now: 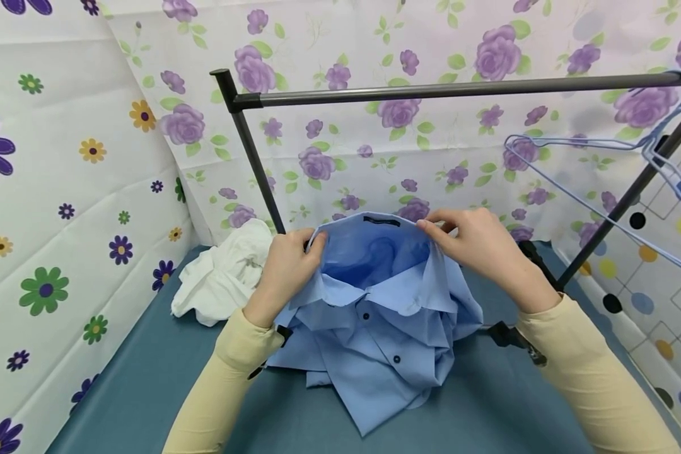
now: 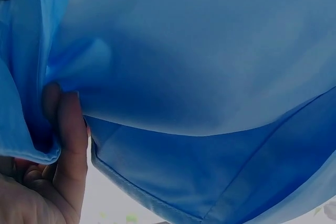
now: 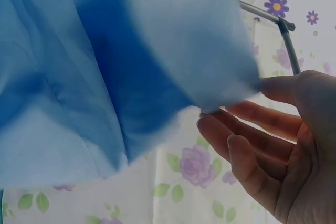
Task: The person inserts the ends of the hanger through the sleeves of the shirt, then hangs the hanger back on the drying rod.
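Note:
A light blue button-up shirt [image 1: 374, 340] with dark buttons hangs bunched between my hands, its collar spread wide and a dark label at the back of the neck. My left hand [image 1: 288, 268] pinches the collar's left side; in the left wrist view its fingers [image 2: 71, 140] grip the cloth's edge. The right side of the collar is pinched by my right hand [image 1: 477, 243], thumb against fingertips. In the right wrist view that hand [image 3: 283, 150] holds a corner of the cloth, its other fingers loosely bent. The shirt's lower part lies on the blue-green surface [image 1: 306, 425].
A crumpled white cloth [image 1: 224, 271] lies to the left. Behind the shirt stands a dark metal rack [image 1: 431, 91], with blue wire hangers [image 1: 579, 144] at its right end. Floral sheets [image 1: 318, 44] form the backdrop.

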The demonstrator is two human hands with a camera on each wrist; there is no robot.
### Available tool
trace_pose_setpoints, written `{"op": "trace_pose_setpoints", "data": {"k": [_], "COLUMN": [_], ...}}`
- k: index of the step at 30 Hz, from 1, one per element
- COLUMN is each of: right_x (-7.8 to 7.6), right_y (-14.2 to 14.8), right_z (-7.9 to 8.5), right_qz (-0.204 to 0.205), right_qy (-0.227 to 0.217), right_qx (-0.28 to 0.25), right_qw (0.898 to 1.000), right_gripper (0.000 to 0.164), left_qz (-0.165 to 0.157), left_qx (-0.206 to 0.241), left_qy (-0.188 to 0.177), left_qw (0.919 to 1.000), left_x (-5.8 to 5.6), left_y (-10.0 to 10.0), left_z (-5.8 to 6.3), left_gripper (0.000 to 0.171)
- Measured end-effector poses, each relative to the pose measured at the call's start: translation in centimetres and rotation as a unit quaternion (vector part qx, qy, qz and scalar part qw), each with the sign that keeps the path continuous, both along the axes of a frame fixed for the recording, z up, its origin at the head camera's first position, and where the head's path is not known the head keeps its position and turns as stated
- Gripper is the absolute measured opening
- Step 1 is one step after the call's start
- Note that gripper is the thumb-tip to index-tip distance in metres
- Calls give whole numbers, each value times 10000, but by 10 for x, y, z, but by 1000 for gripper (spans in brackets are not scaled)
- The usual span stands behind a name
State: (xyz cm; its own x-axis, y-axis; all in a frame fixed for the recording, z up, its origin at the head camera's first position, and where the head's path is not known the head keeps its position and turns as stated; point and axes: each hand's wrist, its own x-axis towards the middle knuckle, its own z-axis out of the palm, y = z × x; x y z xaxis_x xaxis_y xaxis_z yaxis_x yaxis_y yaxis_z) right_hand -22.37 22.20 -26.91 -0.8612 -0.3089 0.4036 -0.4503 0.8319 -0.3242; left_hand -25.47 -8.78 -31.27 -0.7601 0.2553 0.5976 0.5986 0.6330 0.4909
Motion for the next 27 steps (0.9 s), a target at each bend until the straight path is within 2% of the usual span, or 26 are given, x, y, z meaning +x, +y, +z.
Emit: {"op": "trace_pose_setpoints", "data": {"k": [5,9,14,23,27], "right_x": [4,6,6,15,20], "right_y": [10,19,38,82,97], "right_z": [6,8,7,13,15], "right_qz": [-47,-235,-461,-1062,-1367], "right_qy": [159,266,642,1434,1610], "right_qx": [-145,-276,-361,-285,-250], "right_qw": [9998,9990,9962,9835,9771], "right_gripper": [37,36,34,31,29], "left_qz": [-2,68,143,140,145], "left_qx": [-34,-66,-45,-28,-27], "left_qy": [-60,-123,-124,-202,-215], "left_qw": [10000,9999,9998,9997,9997], "left_x": [-1,-2,-1,-3,-3], "left_y": [0,0,-1,0,-1], "left_z": [-2,-6,-9,-8,-9], "left_gripper": [52,52,53,53,52]}}
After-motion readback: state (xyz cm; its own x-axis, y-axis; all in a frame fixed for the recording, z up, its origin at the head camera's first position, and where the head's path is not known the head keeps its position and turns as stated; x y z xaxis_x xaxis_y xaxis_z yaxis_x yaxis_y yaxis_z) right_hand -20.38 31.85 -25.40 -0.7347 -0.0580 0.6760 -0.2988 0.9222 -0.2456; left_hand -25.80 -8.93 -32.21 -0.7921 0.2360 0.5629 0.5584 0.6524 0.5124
